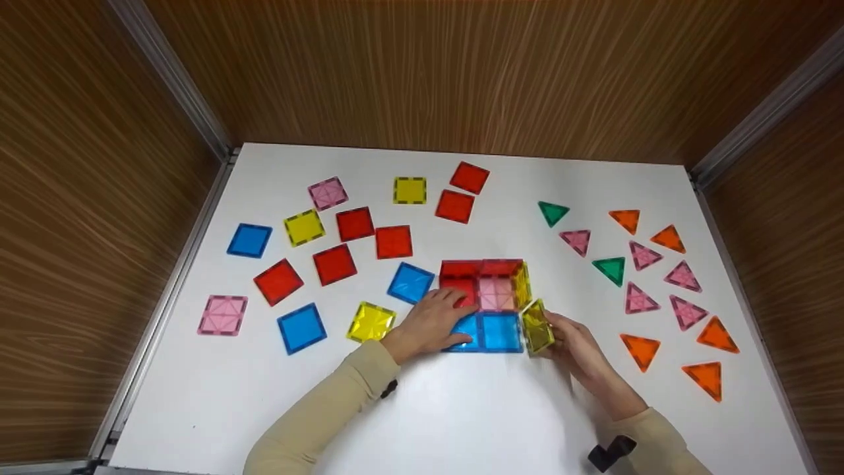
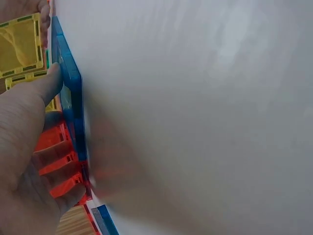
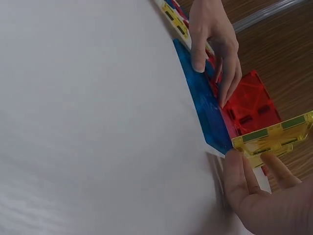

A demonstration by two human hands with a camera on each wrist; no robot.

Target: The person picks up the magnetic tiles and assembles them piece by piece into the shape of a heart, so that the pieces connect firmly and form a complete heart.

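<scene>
Red wall (image 1: 482,267) raised beyond left hand (image 1: 432,321) (fingers spread); yellow tile (image 1: 537,326) pinched by right hand (image 1: 579,346); blue tiles (image 1: 502,332) between, front unwalled.

No readable text, labels, brands, numbers or signs in any view.

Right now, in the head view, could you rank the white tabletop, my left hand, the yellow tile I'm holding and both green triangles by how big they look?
1. White tabletop
2. Left hand
3. Held yellow tile
4. Farther green triangle and nearer green triangle: too alike to rank apart
</scene>
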